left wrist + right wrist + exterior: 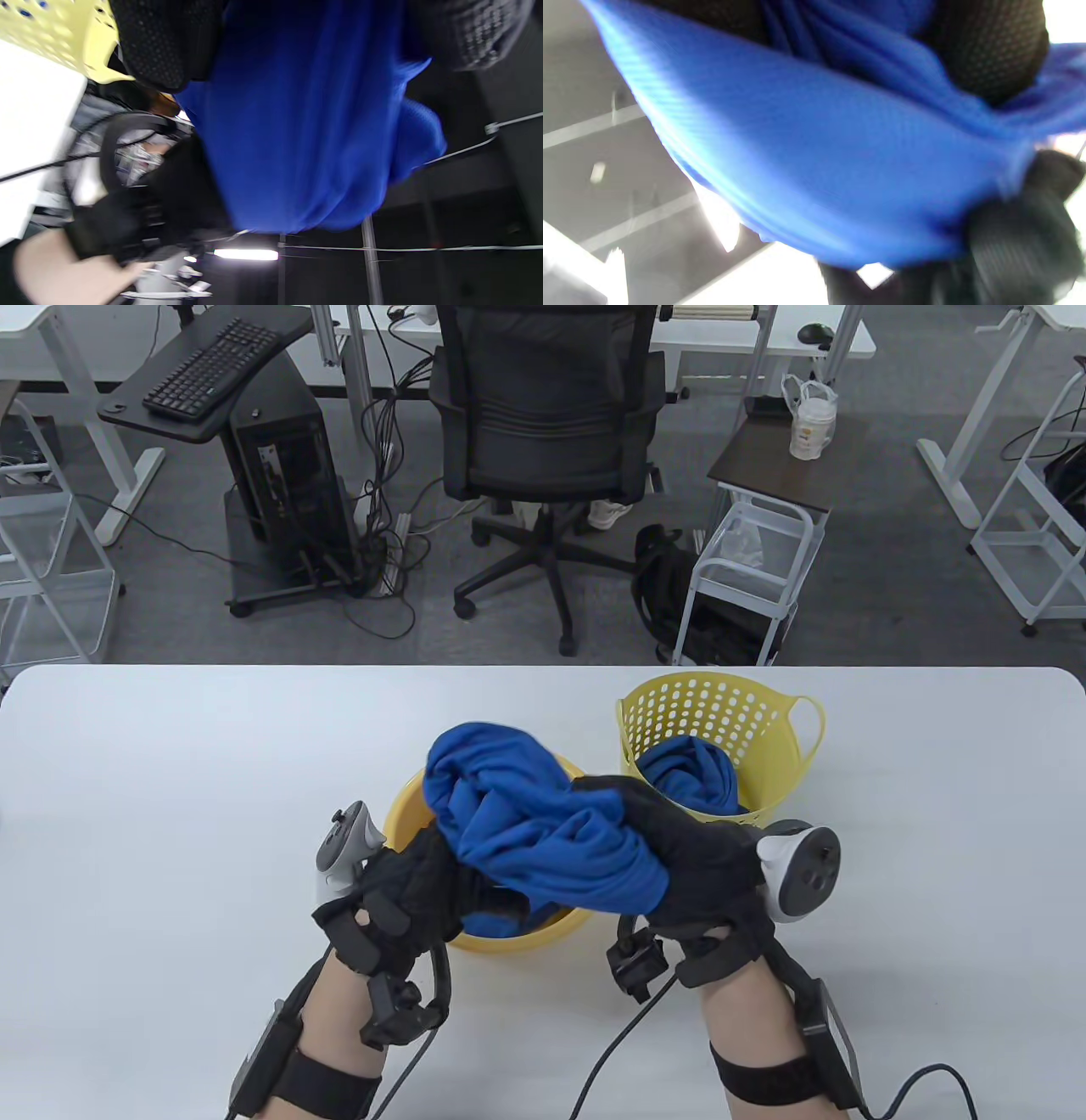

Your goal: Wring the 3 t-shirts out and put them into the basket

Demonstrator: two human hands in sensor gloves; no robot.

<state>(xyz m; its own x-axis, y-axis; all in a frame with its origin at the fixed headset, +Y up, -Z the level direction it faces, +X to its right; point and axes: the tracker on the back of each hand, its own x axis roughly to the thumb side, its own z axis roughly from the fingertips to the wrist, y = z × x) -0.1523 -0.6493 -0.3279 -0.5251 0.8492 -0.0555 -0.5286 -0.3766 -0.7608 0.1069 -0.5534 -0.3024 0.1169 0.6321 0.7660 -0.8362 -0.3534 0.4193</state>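
A twisted blue t-shirt [534, 831] is held above a yellow basin [509, 933] near the table's front. My left hand [424, 891] grips its left end and my right hand [679, 857] grips its right end. The cloth bunches up between them in a thick roll. Both wrist views are filled with the blue t-shirt [305, 127] [818, 169] close up and blurred. Behind to the right stands a yellow perforated basket [721, 729] with another blue t-shirt [691, 776] inside it. The basin's inside is mostly hidden by the shirt and my hands.
The white table [170, 814] runs wide to both sides. Cables trail from my wrists over the front edge. Beyond the far edge stand an office chair [547, 432], a computer stand and a small white cart [747, 568].
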